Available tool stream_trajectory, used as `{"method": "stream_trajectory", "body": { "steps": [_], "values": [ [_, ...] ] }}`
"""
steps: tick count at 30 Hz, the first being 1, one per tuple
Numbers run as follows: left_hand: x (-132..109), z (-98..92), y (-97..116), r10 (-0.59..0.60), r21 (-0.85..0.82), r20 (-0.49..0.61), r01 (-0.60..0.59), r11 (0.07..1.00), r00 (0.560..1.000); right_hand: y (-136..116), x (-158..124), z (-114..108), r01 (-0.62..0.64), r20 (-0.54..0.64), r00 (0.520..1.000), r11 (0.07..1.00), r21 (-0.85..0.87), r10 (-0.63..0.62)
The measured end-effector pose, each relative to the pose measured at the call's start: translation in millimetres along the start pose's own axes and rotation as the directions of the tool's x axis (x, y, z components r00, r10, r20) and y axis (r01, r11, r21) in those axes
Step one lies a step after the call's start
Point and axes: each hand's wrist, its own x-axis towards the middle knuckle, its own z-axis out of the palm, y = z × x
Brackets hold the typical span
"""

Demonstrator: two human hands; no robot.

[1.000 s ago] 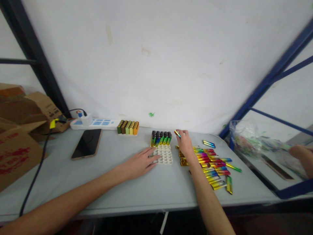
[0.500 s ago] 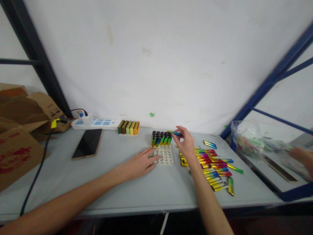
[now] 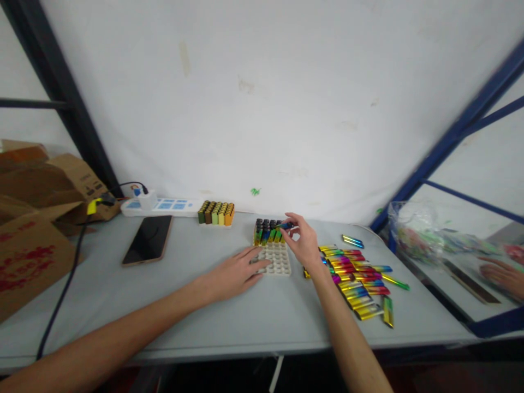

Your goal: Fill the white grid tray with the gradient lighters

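My left hand (image 3: 235,273) lies flat with fingers spread, its tips on the near left edge of a white tray with rows of holes (image 3: 278,261). The tray's far rows hold upright rainbow-coloured lighters with black tops (image 3: 268,231). My right hand (image 3: 302,240) pinches one rainbow lighter (image 3: 285,225) just above the right end of those standing lighters. A heap of loose rainbow lighters (image 3: 358,275) lies on the grey table (image 3: 184,305) to the right of my right wrist.
A small block of green-to-orange lighters (image 3: 215,213) stands at the back, beside a white power strip (image 3: 158,206). A phone (image 3: 147,239) lies face up at left. Cardboard boxes (image 3: 36,218) sit at far left. Another person's hand (image 3: 502,275) rests at the right edge.
My right hand has carried the lighter leftward from above the loose heap to the filled rows of the tray. My left hand has stayed put.
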Motion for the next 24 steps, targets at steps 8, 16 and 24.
{"method": "stream_trajectory", "body": {
  "steps": [8, 16, 24],
  "values": [
    [-1.0, -0.6, 0.0, -0.002, 0.012, 0.012, 0.002, 1.000, 1.000, -8.2, -0.3, -3.3, -0.009, -0.029, 1.000, 0.998, -0.070, 0.007],
    [-0.6, -0.9, 0.1, -0.008, -0.001, 0.027, 0.008, 1.000, 1.000, 6.3, -2.4, -5.8, -0.016, 0.210, 0.977, 0.989, -0.147, 0.047],
    [-1.3, 2.3, -0.8, -0.008, -0.012, -0.004, 0.008, 1.000, 1.000, 5.3, -4.2, 5.9, 0.045, 0.291, 0.957, 0.995, -0.086, -0.018]
  ]
}}
